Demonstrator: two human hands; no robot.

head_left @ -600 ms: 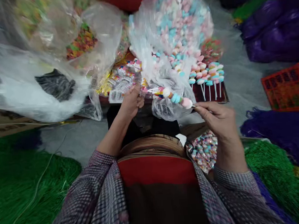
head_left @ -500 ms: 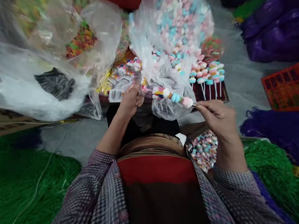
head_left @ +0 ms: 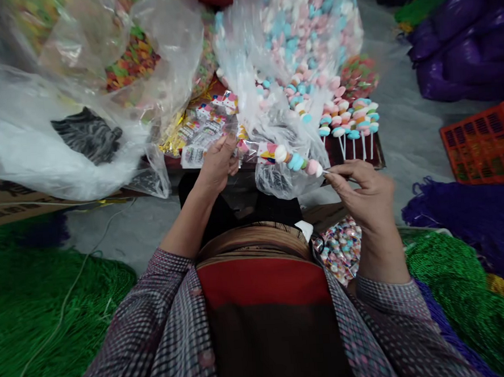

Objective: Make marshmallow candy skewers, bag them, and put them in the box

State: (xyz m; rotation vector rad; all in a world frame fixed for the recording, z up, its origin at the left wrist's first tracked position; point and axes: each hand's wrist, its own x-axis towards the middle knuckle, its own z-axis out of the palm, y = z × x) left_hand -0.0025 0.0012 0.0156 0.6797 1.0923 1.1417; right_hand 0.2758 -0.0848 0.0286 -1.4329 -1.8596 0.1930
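My right hand (head_left: 363, 190) pinches the white stick of a marshmallow skewer (head_left: 295, 161), holding it sideways above the table's front edge. Pink, white and blue pieces are threaded along it, and its far end points left. My left hand (head_left: 220, 163) is closed on a clear candy wrapper (head_left: 252, 148) with a colourful print, whose right end meets the skewer's tip. How far the tip reaches inside is hard to make out. More printed wrappers (head_left: 203, 131) lie just beyond my left hand. Finished-looking skewers (head_left: 361, 119) rest in a row at the table's right edge.
A large plastic bag of marshmallows (head_left: 306, 26) stands at the back. Bags of gummy candy (head_left: 131, 59) are on the left. An orange crate (head_left: 471, 146) sits on the floor at right. Beside my lap is a bag of wrapped candy (head_left: 339, 248).
My right hand and the skewer have shifted slightly left, toward the wrapper. The left hand keeps its hold, and the view has moved a little.
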